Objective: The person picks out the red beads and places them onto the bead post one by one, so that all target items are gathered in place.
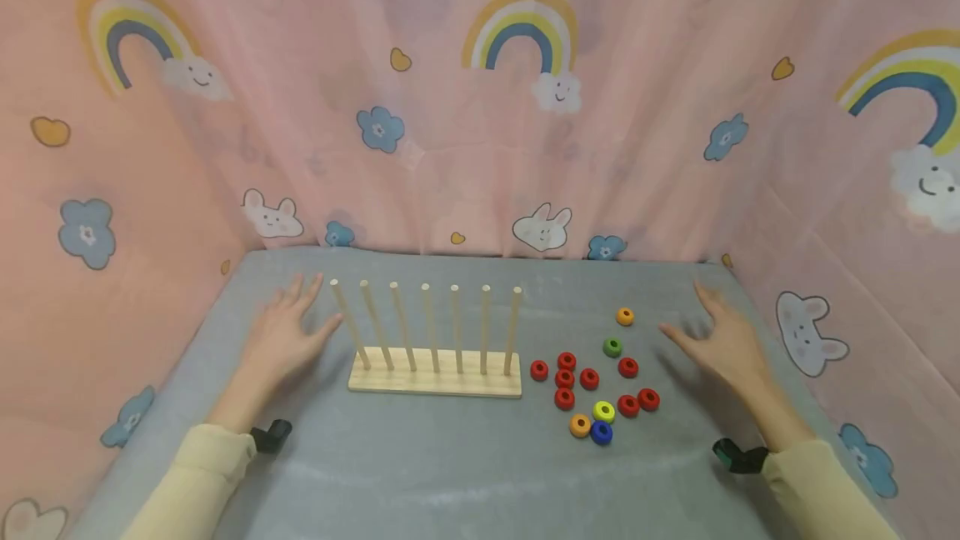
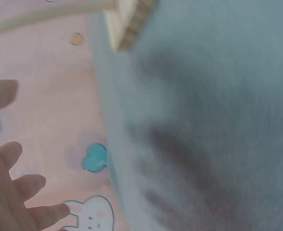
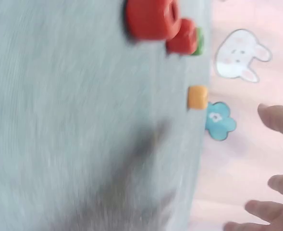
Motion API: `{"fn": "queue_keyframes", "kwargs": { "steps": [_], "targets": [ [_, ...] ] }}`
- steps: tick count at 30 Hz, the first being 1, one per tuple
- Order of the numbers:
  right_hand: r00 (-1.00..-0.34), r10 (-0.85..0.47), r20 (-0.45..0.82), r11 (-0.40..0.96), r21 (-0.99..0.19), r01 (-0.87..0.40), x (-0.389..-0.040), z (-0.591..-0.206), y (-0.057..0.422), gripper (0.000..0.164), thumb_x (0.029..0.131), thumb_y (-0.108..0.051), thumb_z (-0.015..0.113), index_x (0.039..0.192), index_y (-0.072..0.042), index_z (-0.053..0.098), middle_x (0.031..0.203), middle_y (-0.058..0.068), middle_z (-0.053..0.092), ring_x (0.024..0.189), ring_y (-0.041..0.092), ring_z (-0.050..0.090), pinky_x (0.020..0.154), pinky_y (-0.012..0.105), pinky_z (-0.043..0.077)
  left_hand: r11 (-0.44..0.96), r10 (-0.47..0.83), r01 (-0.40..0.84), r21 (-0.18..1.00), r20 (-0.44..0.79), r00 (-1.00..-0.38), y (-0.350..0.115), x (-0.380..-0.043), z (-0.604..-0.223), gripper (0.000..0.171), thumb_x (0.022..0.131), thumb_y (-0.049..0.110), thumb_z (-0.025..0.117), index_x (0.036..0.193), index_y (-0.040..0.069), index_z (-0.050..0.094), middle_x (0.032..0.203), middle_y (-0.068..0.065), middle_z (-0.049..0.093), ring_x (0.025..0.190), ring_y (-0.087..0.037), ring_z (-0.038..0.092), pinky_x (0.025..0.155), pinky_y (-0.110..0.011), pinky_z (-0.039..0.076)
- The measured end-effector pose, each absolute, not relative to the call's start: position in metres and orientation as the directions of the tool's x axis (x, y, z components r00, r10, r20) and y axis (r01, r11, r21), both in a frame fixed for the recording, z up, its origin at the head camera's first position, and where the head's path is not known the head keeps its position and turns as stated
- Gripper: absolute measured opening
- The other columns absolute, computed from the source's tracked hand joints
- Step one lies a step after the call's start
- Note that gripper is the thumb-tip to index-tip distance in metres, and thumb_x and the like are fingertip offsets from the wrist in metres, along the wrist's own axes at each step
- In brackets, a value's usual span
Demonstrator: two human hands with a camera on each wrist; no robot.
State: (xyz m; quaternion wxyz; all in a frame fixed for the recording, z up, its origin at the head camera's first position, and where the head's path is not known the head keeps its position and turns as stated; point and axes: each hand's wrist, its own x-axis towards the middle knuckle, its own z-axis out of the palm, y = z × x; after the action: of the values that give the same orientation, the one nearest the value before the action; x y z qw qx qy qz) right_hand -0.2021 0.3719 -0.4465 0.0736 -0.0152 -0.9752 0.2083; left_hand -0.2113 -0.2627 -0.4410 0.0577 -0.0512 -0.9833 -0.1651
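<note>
A wooden rack [image 1: 435, 373] with a row of several upright pegs stands left of the middle of the table; its pegs carry nothing. My left hand [image 1: 281, 336] hovers beside the rack's left end, fingers spread, holding nothing. To the right of the rack lie several red rings [image 1: 589, 378], two orange rings [image 1: 625, 317], a green ring [image 1: 612, 347], a yellow ring [image 1: 603, 412] and a blue ring [image 1: 602, 432]. Over the table to the right of these rings is my right hand [image 1: 723, 344], fingers apart and nothing in it. In the right wrist view an orange ring [image 3: 198, 97] appears near the table's far edge.
A grey cloth [image 1: 420, 473] covers the table. Pink patterned curtain [image 1: 450, 165] hangs along the back and both sides. A dark wrist device [image 1: 272, 436] is strapped at the left cuff, another dark device [image 1: 738, 457] at the right.
</note>
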Motion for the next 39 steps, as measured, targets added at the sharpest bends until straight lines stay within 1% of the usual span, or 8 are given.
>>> {"fn": "queue_keyframes", "kwargs": {
  "steps": [6, 12, 16, 22, 27, 30, 34, 39],
  "targets": [
    [-0.993, 0.098, 0.062, 0.82, -0.571, 0.045, -0.191, -0.443, 0.363, 0.098, 0.101, -0.058, 0.066, 0.169, -0.003, 0.022, 0.167, 0.035, 0.027, 0.14, 0.064, 0.041, 0.106, 0.078, 0.039, 0.844, 0.076, 0.165, 0.51, 0.19, -0.979, -0.255, -0.193, -0.437, 0.078, 0.105, 0.04, 0.064, 0.17, 0.016, 0.029, 0.169, -0.026, 0.032, 0.149, -0.057, 0.036, 0.12, -0.072, 0.026],
    [-0.996, 0.085, 0.01, 0.753, -0.656, 0.057, -0.184, -0.453, 0.357, 0.09, 0.103, -0.055, 0.065, 0.168, -0.004, 0.028, 0.164, 0.034, 0.036, 0.141, 0.059, 0.046, 0.106, 0.074, 0.044, 0.793, 0.04, 0.12, 0.597, 0.146, -0.988, -0.242, -0.183, -0.435, 0.072, 0.101, 0.024, 0.068, 0.166, 0.013, 0.039, 0.161, -0.022, 0.049, 0.121, -0.043, 0.064, 0.093, -0.062, 0.054],
    [-0.997, 0.081, 0.013, 0.71, -0.702, 0.048, -0.175, -0.463, 0.354, 0.083, 0.104, -0.05, 0.066, 0.165, -0.004, 0.036, 0.16, 0.031, 0.046, 0.137, 0.055, 0.053, 0.101, 0.066, 0.052, 0.764, 0.013, 0.065, 0.642, 0.085, -0.996, -0.232, -0.177, -0.432, 0.07, 0.1, 0.021, 0.069, 0.163, 0.008, 0.042, 0.155, -0.022, 0.055, 0.112, -0.037, 0.066, 0.08, -0.047, 0.056],
    [-0.998, 0.05, 0.048, 0.718, -0.696, 0.003, -0.159, -0.473, 0.351, 0.063, 0.105, -0.04, 0.068, 0.155, -0.005, 0.054, 0.146, 0.023, 0.063, 0.125, 0.044, 0.065, 0.088, 0.024, 0.051, 0.711, 0.006, 0.021, 0.703, 0.024, -1.0, -0.218, -0.168, -0.437, 0.075, 0.095, 0.013, 0.071, 0.161, -0.001, 0.04, 0.151, -0.024, 0.055, 0.089, -0.024, 0.059, 0.068, -0.032, 0.046],
    [-0.999, 0.027, 0.042, 0.724, -0.69, -0.009, -0.152, -0.477, 0.348, 0.054, 0.104, -0.036, 0.071, 0.147, -0.005, 0.062, 0.137, 0.02, 0.07, 0.11, 0.02, 0.07, 0.084, 0.025, 0.051, 0.65, 0.007, -0.017, 0.76, -0.029, -1.0, -0.209, -0.162, -0.451, 0.081, 0.095, 0.025, 0.078, 0.162, 0.001, 0.039, 0.149, -0.024, 0.053, 0.072, -0.021, 0.058, 0.06, -0.032, 0.048],
    [-0.999, 0.012, 0.04, 0.707, -0.707, -0.02, -0.15, -0.479, 0.35, 0.05, 0.104, -0.034, 0.072, 0.144, -0.005, 0.065, 0.133, 0.018, 0.073, 0.101, -0.003, 0.065, 0.081, 0.021, 0.053, 0.63, -0.002, -0.013, 0.777, -0.015, -1.0, -0.206, -0.161, -0.462, 0.086, 0.093, 0.036, 0.083, 0.161, 0.004, 0.041, 0.152, -0.024, 0.052, 0.101, -0.038, 0.069, 0.082, -0.046, 0.058],
    [-0.999, -0.009, 0.032, 0.664, -0.747, -0.03, -0.146, -0.488, 0.355, 0.045, 0.103, -0.029, 0.073, 0.139, -0.002, 0.068, 0.127, 0.017, 0.076, 0.097, -0.012, 0.064, 0.081, 0.015, 0.052, 0.628, -0.021, -0.018, 0.778, -0.006, -1.0, -0.204, -0.159, -0.474, 0.094, 0.089, 0.042, 0.087, 0.161, 0.004, 0.042, 0.159, -0.027, 0.048, 0.15, -0.049, 0.04, 0.117, -0.067, 0.038],
    [-1.0, -0.002, 0.01, 0.584, -0.811, -0.009, -0.141, -0.5, 0.363, 0.044, 0.103, -0.026, 0.073, 0.137, 0.002, 0.069, 0.12, 0.01, 0.079, 0.098, -0.007, 0.068, 0.082, 0.015, 0.055, 0.656, -0.025, -0.03, 0.754, -0.017, -1.0, -0.2, -0.156, -0.486, 0.1, 0.085, 0.043, 0.09, 0.161, 0.002, 0.04, 0.159, -0.029, 0.048, 0.147, -0.052, 0.043, 0.115, -0.067, 0.04]
  ]
}}
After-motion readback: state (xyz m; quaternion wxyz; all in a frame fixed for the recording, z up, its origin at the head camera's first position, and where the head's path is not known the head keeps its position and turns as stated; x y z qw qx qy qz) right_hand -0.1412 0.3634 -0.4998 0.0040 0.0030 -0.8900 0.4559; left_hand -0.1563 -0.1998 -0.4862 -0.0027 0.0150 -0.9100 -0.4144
